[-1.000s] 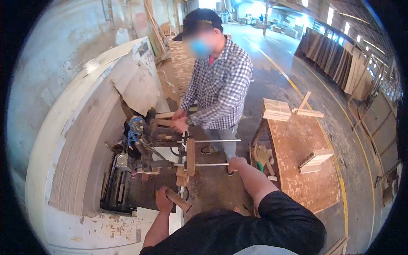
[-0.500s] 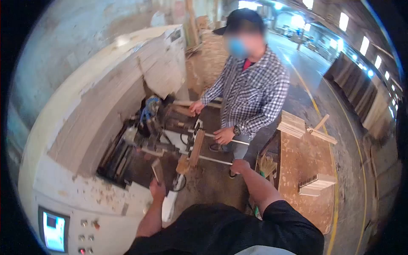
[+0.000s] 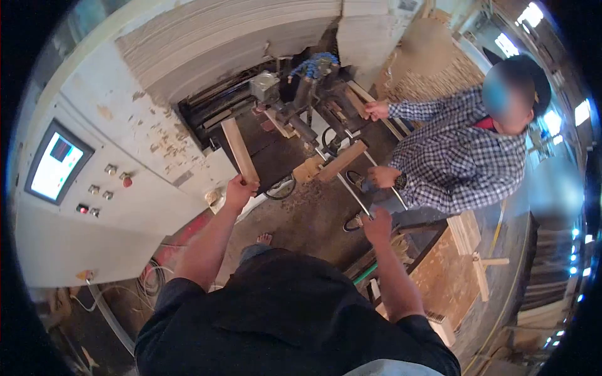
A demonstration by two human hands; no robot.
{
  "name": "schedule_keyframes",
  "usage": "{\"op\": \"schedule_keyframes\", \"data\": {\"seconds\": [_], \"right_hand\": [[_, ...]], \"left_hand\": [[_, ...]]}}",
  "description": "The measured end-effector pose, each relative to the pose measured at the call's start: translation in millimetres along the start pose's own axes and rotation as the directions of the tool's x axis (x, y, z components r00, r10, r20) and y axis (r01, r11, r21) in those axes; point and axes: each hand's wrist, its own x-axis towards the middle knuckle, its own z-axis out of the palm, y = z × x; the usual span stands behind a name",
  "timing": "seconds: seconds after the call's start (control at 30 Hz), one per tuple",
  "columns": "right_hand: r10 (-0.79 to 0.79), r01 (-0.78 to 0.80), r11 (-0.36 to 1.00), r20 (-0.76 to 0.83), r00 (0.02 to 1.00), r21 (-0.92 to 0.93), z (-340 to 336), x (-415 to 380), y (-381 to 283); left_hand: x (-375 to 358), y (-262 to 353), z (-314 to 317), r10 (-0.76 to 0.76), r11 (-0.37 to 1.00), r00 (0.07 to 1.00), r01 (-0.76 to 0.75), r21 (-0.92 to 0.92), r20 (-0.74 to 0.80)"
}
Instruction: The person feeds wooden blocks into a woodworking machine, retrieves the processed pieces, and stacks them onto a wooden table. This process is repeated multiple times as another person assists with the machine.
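Note:
My left hand [image 3: 241, 193] is closed around the near end of a flat wooden slat [image 3: 238, 149], which points away toward the machine. My right hand [image 3: 377, 227] is closed at the near end of a thin metal rod [image 3: 355, 194]; its fingers are partly hidden. A wooden strip [image 3: 342, 161] lies across this rod and a second rod [image 3: 387, 182] parallel to it. Beside the strip is a lighter wooden block [image 3: 307, 169]. A co-worker's one hand [image 3: 384, 176] is at the second rod, and their other hand [image 3: 377, 111] touches a wooden piece by the machine.
The machine head with blue hoses [image 3: 316, 64] stands ahead. On the left is a white cabinet [image 3: 125, 219] with a lit screen [image 3: 58, 161] and several buttons. A co-worker in a checked shirt [image 3: 458, 150] stands at right, near a wooden table [image 3: 439, 272] bearing wood pieces.
My view has swung left, so the control cabinet shows more fully. The slat in my left hand now appears longer, tilted toward the machine. My right hand stays at the rod's end.

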Motion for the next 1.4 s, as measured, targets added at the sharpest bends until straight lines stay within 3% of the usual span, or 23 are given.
{"op": "schedule_keyframes", "data": {"seconds": [0.07, 0.13, 0.2, 0.27, 0.33, 0.47, 0.57, 0.6, 0.7, 0.77, 0.8, 0.87, 0.93, 1.07, 1.13, 1.23, 1.3, 1.4], "right_hand": [[-0.264, 0.285, 0.957, -0.254, 0.93, 0.048, -10.0, 6.5, -56.7], [-0.414, 0.454, 0.857, -0.199, 0.888, 0.243, 3.9, 26.3, -109.3], [-0.389, 0.362, 0.804, -0.043, 0.92, 0.471, 13.1, 50.8, -174.3], [-0.394, 0.309, 0.853, 0.13, 0.91, 0.422, 73.8, 92.5, -197.8], [-0.296, 0.179, 0.917, 0.31, 0.904, 0.356, 82.6, 115.9, -236.8], [-0.215, 0.171, 0.973, 0.332, 0.918, 0.157, 115.1, 160.7, -284.7], [-0.048, 0.026, 0.998, 0.431, 0.901, 0.055, 113.7, 178.1, -318.2], [-0.026, 0.01, 0.999, 0.375, 0.927, 0.045, 120.8, 182.2, -322.6], [0.027, -0.026, 1.0, 0.345, 0.938, -0.005, 141.7, 179.4, -324.0], [0.073, -0.09, 0.992, 0.165, 0.984, 0.094, 154.5, 171.4, -317.8], [0.086, -0.102, 0.991, 0.169, 0.982, 0.09, 154.3, 165.5, -317.9], [0.018, -0.046, 0.992, 0.227, 0.974, 0.12, 147.8, 146.7, -318.1], [-0.174, 0.172, 0.984, 0.052, 0.983, 0.046, 162.1, 110.1, -293.5], [0.009, -0.091, 0.97, 0.342, 0.94, 0.225, 105.4, 24.5, -260.3], [0.063, -0.255, 0.905, 0.486, 0.872, 0.34, 100.2, -13.5, -216.0], [0.141, -0.391, 0.806, 0.498, 0.856, 0.445, 74.8, -62.5, -180.6], [0.13, -0.496, 0.612, 0.541, 0.831, 0.615, 88.8, -96.4, -131.7], [0.23, -0.564, 0.509, 0.529, 0.817, 0.65, 58.6, -113.3, -127.6]], "left_hand": [[2.4, -3.2, -5.9, -0.072, 0.953, 0.992, 0.098, -0.286, 0.099], [9.6, -0.7, -8.0, -0.075, 0.944, 0.992, 0.102, -0.314, 0.098], [14.3, 26.1, -7.6, -0.043, 0.95, 0.998, 0.058, -0.307, 0.056], [31.5, 35.4, -4.9, -0.099, 0.927, 0.991, 0.126, -0.352, 0.093], [44.1, 37.7, 1.5, -0.154, 0.896, 0.979, 0.194, -0.398, 0.131], [50.0, 39.0, 6.2, -0.157, 0.801, 0.973, 0.226, -0.554, 0.17], [41.3, 48.3, -10.2, -0.211, 0.762, 0.968, 0.251, -0.598, 0.137], [44.2, 45.3, -14.9, -0.226, 0.758, 0.965, 0.258, -0.6, 0.13], [60.4, 41.7, -27.4, -0.244, 0.738, 0.966, 0.244, -0.63, 0.088], [78.6, 46.4, -29.7, -0.177, 0.776, 0.983, 0.174, -0.606, 0.055], [88.0, 50.4, -26.0, -0.184, 0.778, 0.981, 0.185, -0.601, 0.065], [105.3, 61.1, -9.4, -0.229, 0.795, 0.97, 0.136, -0.591, -0.085], [127.4, 65.7, 4.7, -0.205, 0.847, 0.977, 0.145, -0.512, -0.062], [147.0, 74.8, 40.3, -0.187, 0.945, 0.981, 0.164, -0.282, -0.055], [145.9, 79.3, 65.0, -0.201, 0.942, 0.978, 0.177, -0.287, -0.057], [146.6, 82.3, 96.9, -0.215, 0.966, 0.975, 0.204, -0.161, -0.048], [174.5, 55.1, 128.7, -0.145, 0.989, 0.973, 0.149, 0.012, -0.181], [192.3, 39.4, 153.0, -0.144, 0.977, 0.967, 0.172, 0.123, -0.21]]}}
